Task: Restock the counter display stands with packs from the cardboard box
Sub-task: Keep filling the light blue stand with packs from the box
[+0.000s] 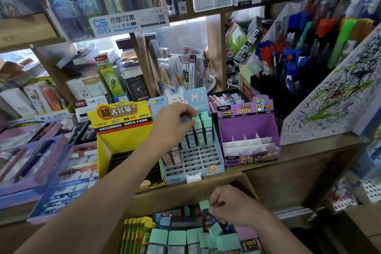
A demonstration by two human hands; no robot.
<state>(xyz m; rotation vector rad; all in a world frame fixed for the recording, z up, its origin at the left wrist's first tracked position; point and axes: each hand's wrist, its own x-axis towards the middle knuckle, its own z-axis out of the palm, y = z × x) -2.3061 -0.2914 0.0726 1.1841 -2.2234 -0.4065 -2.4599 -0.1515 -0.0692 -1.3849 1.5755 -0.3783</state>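
A light blue display stand (pixel 206 168) with a rabbit header stands on the counter, its grid holding a few upright packs at the back. My left hand (pixel 173 121) reaches into it and pinches the top of a mint green pack (pixel 197 128) in the back rows. Below the counter, the cardboard box (pixel 179 198) holds mint green packs (pixel 177 239), yellow packs (pixel 134 233) and others. My right hand (pixel 231 206) is in the box and grips a mint-capped pack (pixel 204 205), lifted above the rest.
A yellow display stand (pixel 121 140) stands left of the blue one, a purple stand (pixel 247 142) with white dividers to its right. Trays of pens lie at left. A scribbled board (pixel 334 93) and marker racks rise at right. Crowded shelves stand behind.
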